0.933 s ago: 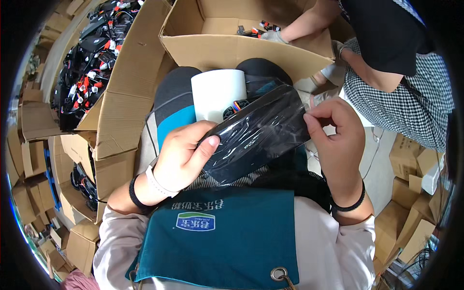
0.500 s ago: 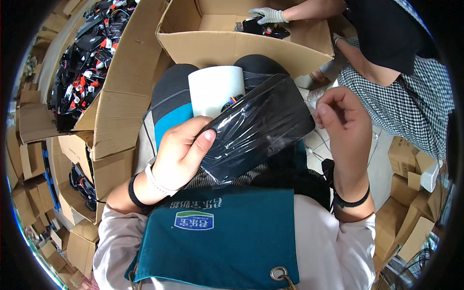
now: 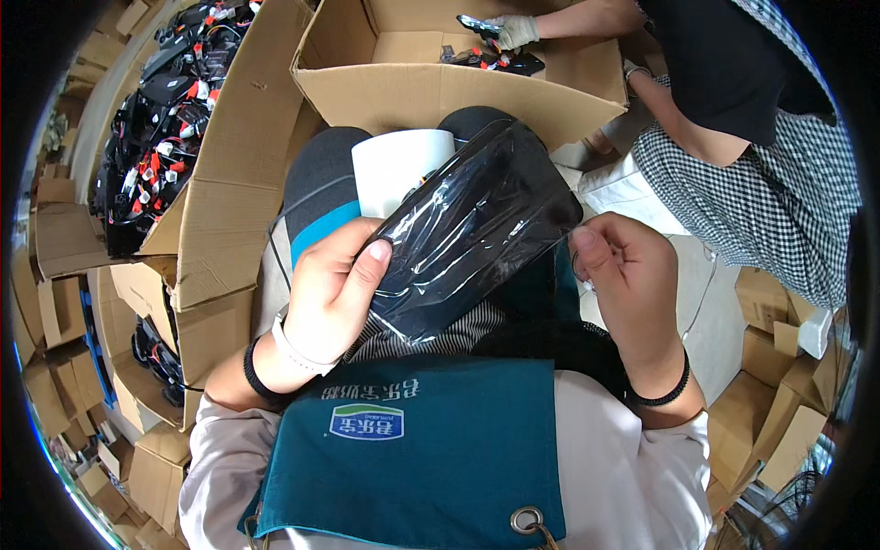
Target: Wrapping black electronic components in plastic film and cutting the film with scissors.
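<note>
My left hand (image 3: pixel 335 280) grips the left edge of a flat black panel (image 3: pixel 477 220) with shiny clear film over it, thumb on top. The panel is held tilted above my lap, its far end up and to the right. Beside the panel's right corner, my right hand (image 3: pixel 628 275) is closed in a pinch; whatever lies between its fingertips is too small to make out. A white roll (image 3: pixel 399 160) rests on my lap behind the panel, partly hidden by it. A few coloured wires show at the panel's upper left edge.
Ahead stands an open cardboard box (image 3: pixel 458 92), where a co-worker's gloved hand (image 3: pixel 515 32) holds a dark part above other wired parts. To the left, a large carton (image 3: pixel 234 174) holds a heap of black wired units (image 3: pixel 170 119). More cartons (image 3: pixel 761 403) stand at right.
My right hand has come down and left to the panel's right corner, its fingers closing more. The panel has shifted slightly left. The co-worker's gloved hand has lifted a part.
</note>
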`<state>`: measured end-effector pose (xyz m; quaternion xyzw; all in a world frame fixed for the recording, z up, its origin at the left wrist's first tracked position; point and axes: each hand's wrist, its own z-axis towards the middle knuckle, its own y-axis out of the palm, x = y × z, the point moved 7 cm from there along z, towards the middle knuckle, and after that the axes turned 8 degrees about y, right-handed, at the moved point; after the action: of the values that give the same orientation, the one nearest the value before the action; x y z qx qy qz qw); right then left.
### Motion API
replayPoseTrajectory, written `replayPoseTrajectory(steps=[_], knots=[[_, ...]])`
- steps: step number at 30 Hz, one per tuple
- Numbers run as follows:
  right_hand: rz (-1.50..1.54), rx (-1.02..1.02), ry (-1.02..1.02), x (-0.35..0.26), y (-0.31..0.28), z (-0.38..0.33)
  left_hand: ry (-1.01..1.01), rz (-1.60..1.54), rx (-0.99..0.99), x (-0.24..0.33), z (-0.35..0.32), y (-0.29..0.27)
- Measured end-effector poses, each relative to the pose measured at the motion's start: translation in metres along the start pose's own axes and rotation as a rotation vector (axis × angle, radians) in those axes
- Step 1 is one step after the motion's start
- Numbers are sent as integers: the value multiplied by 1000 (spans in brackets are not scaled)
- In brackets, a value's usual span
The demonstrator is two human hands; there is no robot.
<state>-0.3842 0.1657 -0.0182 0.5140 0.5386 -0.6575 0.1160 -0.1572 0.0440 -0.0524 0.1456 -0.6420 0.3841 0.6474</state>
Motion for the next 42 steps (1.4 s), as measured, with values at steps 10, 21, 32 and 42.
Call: replayPoseTrajectory(steps=[10, 21, 32, 42], knots=[[106, -78, 162, 9, 11, 7, -37, 103, -75, 3, 2, 2], [-202, 236, -634, -41, -11, -2, -179, -362, 42, -9, 13, -2], [-331, 175, -801, -53, -11, 0, -213, -383, -11, -5, 10, 0], [-325, 74, -905, -65, -17, 1, -240, -418, -75, -11, 11, -3]])
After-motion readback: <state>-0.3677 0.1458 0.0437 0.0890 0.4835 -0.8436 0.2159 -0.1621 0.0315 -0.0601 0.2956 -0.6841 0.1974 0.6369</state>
